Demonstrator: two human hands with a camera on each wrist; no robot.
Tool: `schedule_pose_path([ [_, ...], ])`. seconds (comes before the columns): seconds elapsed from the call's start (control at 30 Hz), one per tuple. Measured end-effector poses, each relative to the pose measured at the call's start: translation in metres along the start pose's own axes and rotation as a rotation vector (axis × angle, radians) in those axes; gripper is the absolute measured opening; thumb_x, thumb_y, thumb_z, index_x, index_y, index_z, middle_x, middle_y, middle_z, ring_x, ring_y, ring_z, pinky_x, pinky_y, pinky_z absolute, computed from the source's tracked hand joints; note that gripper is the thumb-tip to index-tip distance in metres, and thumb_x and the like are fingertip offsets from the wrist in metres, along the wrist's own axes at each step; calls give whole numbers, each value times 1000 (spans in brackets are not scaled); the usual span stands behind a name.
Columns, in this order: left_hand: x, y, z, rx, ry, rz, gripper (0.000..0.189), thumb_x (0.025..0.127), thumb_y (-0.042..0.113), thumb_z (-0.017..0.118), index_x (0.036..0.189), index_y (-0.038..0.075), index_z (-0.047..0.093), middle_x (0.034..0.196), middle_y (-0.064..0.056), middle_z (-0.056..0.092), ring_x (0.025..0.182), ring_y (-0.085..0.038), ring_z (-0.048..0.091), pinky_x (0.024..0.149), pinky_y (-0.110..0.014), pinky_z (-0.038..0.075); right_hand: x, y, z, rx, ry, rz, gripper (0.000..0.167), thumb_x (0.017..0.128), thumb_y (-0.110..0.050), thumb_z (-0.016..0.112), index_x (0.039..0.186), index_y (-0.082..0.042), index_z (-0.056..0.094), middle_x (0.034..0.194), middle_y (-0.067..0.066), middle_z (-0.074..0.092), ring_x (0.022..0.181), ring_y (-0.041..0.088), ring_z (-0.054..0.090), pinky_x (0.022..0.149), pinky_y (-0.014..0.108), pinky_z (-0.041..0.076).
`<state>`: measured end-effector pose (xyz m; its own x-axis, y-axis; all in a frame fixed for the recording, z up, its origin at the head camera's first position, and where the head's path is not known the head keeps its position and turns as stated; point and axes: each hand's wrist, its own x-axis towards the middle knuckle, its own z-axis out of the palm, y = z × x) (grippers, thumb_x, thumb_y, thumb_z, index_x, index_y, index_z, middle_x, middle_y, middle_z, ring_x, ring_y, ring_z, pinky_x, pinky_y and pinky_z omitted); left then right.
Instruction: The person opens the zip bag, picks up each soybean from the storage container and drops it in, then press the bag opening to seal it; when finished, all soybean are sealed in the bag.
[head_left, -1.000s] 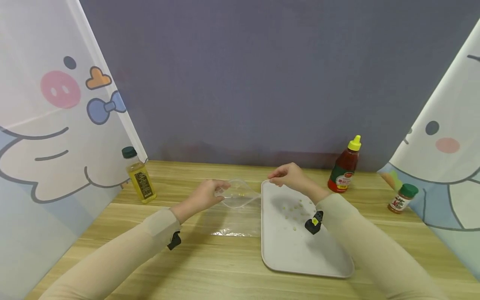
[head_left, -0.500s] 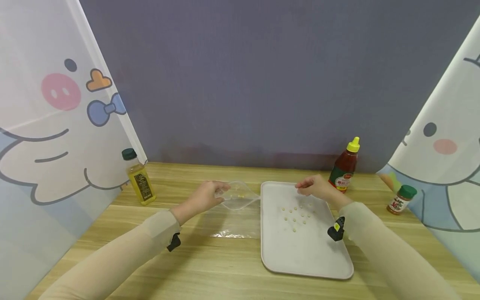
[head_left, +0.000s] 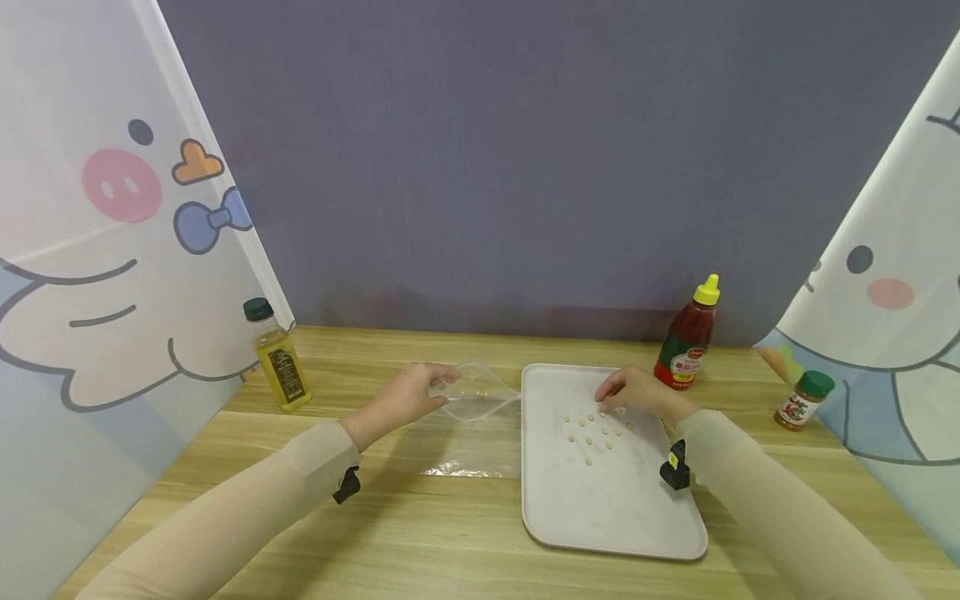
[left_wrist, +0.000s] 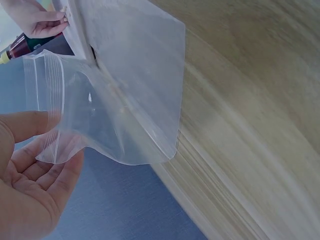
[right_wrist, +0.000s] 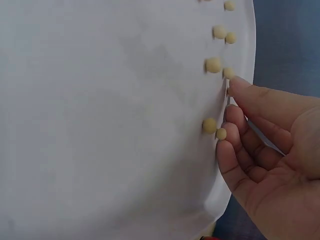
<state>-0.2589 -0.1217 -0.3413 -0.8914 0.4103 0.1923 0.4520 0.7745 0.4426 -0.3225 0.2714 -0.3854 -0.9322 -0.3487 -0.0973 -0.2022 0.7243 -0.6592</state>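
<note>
While the left hand [head_left: 412,389] pinches the clear bag [head_left: 468,437] at centre frame, the right hand [head_left: 633,389], gripping what I can't tell, is at the pale beads [head_left: 588,442] right of centre, where one stray nudge could scatter them.

Clear dark-capped bottle of yellow liquid [head_left: 282,365]: stood left.
Red yellow-nozzled bottle [head_left: 686,343]: stood right.
Small green-lidded jar [head_left: 802,402]: stood farther right, apparently reddish inside.
</note>
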Motion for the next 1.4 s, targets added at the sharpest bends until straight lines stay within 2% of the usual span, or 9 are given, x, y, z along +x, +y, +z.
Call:
schedule_pose_path([
  [0.27,0,1,-1,9,0,1,41,81,1,74,121,3,65,118,-10,70,102,-28,66,90,-40,56,1,1,3,-32,17,-18,12,82,-9,76,93,-3,75,88,5,72,77,14,55,70,24,50],
  [0.47,-1,0,-1,0,2,-3,40,81,0,74,120,3,66,117,-10,70,100,-28,66,88,-39,57,-2,0,0,9,16,29,15,86,-14,73,97,-4,73,90,5,70,80,16,56,70,26,50],
  [0.67,0,-1,0,-6,-2,-9,40,81,0,74,120,3,66,118,-9,70,102,-28,66,90,-39,56,0,0,-3,158,40,72,24,88,-18,71,104,0,69,89,4,73,78,14,65,71,28,57],
  [0.77,0,-1,1,-2,-3,-8,40,81,1,74,120,3,66,118,-9,70,101,-27,66,89,-39,56,0,-5,-4,234,37,22,29,90,-15,69,110,7,66,94,9,75,81,14,68,75,32,59],
  [0.93,1,-2,0,-6,3,0,40,81,0,74,120,4,66,118,-10,70,101,-28,66,89,-39,56,0,-20,-3,315,56,-95,32,92,-6,64,114,16,60,102,20,73,88,22,71,82,43,59],
  [1.13,0,-1,-1,2,2,-14,40,81,2,74,120,5,66,118,-8,70,101,-27,65,89,-39,56,3,-46,4,362,92,-122,31,90,-8,67,112,14,62,102,18,73,87,23,72,86,51,56],
  [1.3,-1,1,-1,-12,-1,-12,40,82,1,73,121,4,66,118,-9,69,102,-28,65,89,-40,56,4,-75,13,415,88,-156,34,88,-7,69,112,15,61,99,14,75,79,13,70,79,36,60],
  [1.4,-1,1,-1,-15,2,-2,40,82,1,74,121,4,65,118,-10,69,102,-28,65,90,-41,56,3,-94,19,440,65,-183,33,88,-6,69,113,15,61,98,13,75,80,12,70,73,26,59],
])
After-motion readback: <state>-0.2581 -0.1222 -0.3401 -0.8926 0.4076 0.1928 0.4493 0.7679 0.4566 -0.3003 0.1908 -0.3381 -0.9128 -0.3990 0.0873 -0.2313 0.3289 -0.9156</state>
